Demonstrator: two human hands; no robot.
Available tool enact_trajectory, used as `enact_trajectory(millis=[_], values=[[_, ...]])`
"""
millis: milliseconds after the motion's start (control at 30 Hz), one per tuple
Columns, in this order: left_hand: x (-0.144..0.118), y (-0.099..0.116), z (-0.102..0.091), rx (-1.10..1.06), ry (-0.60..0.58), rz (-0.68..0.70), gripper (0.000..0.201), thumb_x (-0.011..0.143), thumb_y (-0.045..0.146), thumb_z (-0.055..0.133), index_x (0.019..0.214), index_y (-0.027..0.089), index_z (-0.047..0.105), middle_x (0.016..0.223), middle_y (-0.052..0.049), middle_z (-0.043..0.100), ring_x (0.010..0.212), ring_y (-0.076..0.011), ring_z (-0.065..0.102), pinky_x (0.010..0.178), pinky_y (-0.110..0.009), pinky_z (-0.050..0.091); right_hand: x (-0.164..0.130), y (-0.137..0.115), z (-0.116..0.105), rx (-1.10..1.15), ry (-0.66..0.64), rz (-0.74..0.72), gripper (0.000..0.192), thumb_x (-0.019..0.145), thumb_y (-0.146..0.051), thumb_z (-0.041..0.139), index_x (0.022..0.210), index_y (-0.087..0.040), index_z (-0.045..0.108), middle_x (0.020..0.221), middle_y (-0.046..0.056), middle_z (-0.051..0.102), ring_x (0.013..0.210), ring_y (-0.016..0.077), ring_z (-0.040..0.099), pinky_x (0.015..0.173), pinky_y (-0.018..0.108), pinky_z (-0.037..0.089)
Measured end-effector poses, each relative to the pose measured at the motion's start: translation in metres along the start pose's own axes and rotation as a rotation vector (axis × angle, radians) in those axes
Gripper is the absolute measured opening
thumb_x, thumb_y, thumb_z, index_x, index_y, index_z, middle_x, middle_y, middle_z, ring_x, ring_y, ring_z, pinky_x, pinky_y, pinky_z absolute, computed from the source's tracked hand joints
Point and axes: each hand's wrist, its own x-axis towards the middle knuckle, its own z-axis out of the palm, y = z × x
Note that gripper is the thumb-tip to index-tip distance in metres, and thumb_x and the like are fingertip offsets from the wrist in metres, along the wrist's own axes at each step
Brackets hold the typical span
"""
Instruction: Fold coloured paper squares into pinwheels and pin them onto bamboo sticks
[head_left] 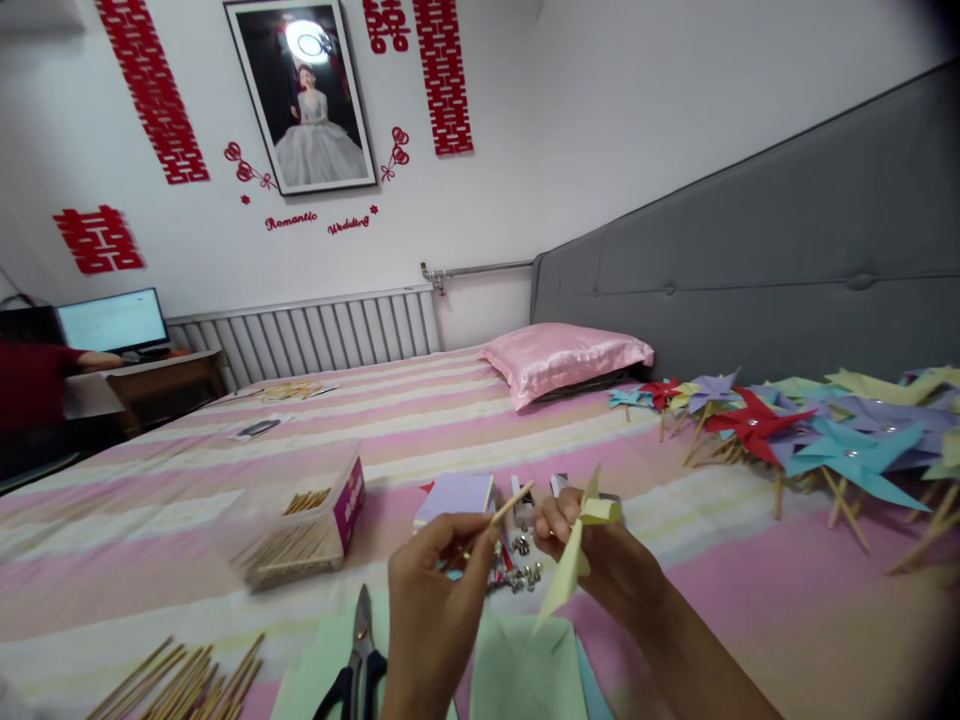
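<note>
My left hand (448,585) pinches a thin wooden stick (514,500), its tip pointing up to the right. Close beside it, my right hand (600,560) grips a pale yellow paper pinwheel (568,578) turned nearly edge-on. A small gap seems to lie between the stick's tip and the pinwheel. Small metal bits (525,577) lie on the bed behind the hands, near a stack of lavender paper (454,497). Below my hands sits a pale green tray-like piece (529,665). Dark-handled scissors (361,650) rest on green paper left of my left hand.
A clear plastic box (300,530) of sticks stands to the left, with loose sticks (199,685) in front. Finished pinwheels (851,455) crowd the right side by the grey headboard (750,270). A pink pillow (566,355) lies farther back. At far left, a person (34,390) sits by a monitor.
</note>
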Motion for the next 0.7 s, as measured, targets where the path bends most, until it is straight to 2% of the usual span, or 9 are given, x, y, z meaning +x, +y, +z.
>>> enact_trajectory(millis=[67, 200, 367, 433, 533, 633, 700], values=[[-0.012, -0.010, 0.013, 0.010, 0.108, 0.013, 0.013, 0.070, 0.029, 0.061, 0.074, 0.018, 0.066, 0.064, -0.001, 0.068, 0.055, -0.0134, 0.058, 0.052, -0.023, 0.046, 0.001, 0.001, -0.009, 0.008, -0.005, 0.005, 0.025, 0.053, -0.037, 0.076, 0.058, -0.024, 0.056, 0.061, -0.001, 0.046, 0.068, 0.0171, 0.046, 0.064, 0.027, 0.039], [-0.032, -0.025, 0.031, 0.083, 0.159, 0.137, 0.010, 0.072, 0.024, 0.060, 0.078, 0.018, 0.066, 0.063, 0.000, 0.066, 0.047, -0.0104, 0.049, 0.045, -0.022, 0.040, 0.004, 0.006, -0.023, 0.046, -0.017, 0.007, 0.022, 0.055, -0.036, 0.075, 0.059, -0.024, 0.056, 0.068, 0.000, 0.045, 0.068, 0.0163, 0.044, 0.061, 0.026, 0.039], [-0.033, -0.022, 0.026, 0.147, 0.248, 0.270, 0.007, 0.073, 0.019, 0.060, 0.078, 0.018, 0.065, 0.061, 0.001, 0.064, 0.049, -0.0098, 0.049, 0.045, -0.021, 0.038, 0.005, 0.004, -0.019, -0.061, -0.089, 0.017, 0.019, 0.059, -0.034, 0.073, 0.060, -0.021, 0.060, 0.080, 0.001, 0.049, 0.069, 0.0140, 0.045, 0.063, 0.025, 0.038], [-0.029, -0.022, 0.016, 0.177, 0.201, 0.303, 0.008, 0.073, 0.018, 0.060, 0.079, 0.019, 0.065, 0.065, 0.000, 0.066, 0.051, -0.0100, 0.051, 0.046, -0.021, 0.039, 0.003, -0.004, -0.013, -0.219, -0.135, 0.015, 0.019, 0.059, -0.034, 0.073, 0.059, -0.019, 0.061, 0.081, 0.002, 0.051, 0.068, 0.0140, 0.047, 0.064, 0.026, 0.039], [-0.021, -0.025, -0.005, 0.220, 0.058, 0.311, 0.012, 0.073, 0.018, 0.059, 0.083, 0.020, 0.065, 0.064, 0.001, 0.066, 0.051, -0.0098, 0.053, 0.049, -0.020, 0.041, 0.000, -0.022, 0.000, -0.572, -0.215, -0.026, 0.013, 0.065, -0.032, 0.069, 0.064, -0.019, 0.066, 0.083, 0.004, 0.055, 0.074, 0.0170, 0.051, 0.066, 0.028, 0.041], [-0.015, -0.033, -0.026, 0.223, -0.068, 0.273, 0.012, 0.075, 0.021, 0.058, 0.084, 0.023, 0.067, 0.070, 0.002, 0.069, 0.053, -0.0092, 0.055, 0.049, -0.019, 0.041, -0.005, -0.036, 0.016, -0.906, -0.297, -0.154, 0.002, 0.069, -0.022, 0.066, 0.069, -0.021, 0.068, 0.085, 0.005, 0.059, 0.081, 0.0189, 0.055, 0.074, 0.031, 0.043], [-0.013, -0.036, -0.036, 0.232, -0.141, 0.236, 0.012, 0.076, 0.023, 0.057, 0.082, 0.024, 0.067, 0.067, 0.002, 0.068, 0.051, -0.0089, 0.053, 0.048, -0.019, 0.039, -0.009, -0.039, 0.025, -1.029, -0.307, -0.211, 0.005, 0.069, -0.019, 0.066, 0.072, -0.022, 0.069, 0.089, 0.006, 0.060, 0.083, 0.0193, 0.056, 0.074, 0.031, 0.045]])
